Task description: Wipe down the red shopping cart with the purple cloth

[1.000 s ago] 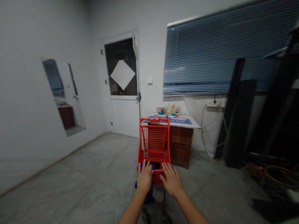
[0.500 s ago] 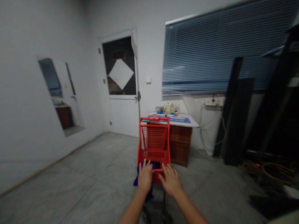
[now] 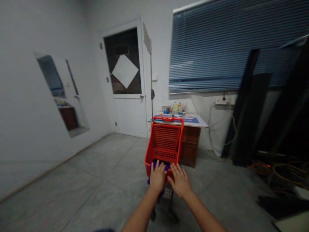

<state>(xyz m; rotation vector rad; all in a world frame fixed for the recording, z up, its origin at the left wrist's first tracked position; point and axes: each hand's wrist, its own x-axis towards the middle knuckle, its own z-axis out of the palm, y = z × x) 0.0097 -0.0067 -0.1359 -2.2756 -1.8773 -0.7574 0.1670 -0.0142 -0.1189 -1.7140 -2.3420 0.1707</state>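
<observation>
Red shopping cart, what shifts?

Swung slightly rightward since a moment ago, far end now squarely before the wooden desk

Fingers?

Spread apart, not clamped, left hand and right hand resting on the near rim, purple cloth bunched just under the left hand

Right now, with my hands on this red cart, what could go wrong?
The purple cloth hangs over the near end of the red cart and might slip down into its wheels. The cart is close to the wooden desk and could bump it. The tangled cables on the floor to the right could snag a wheel.
</observation>
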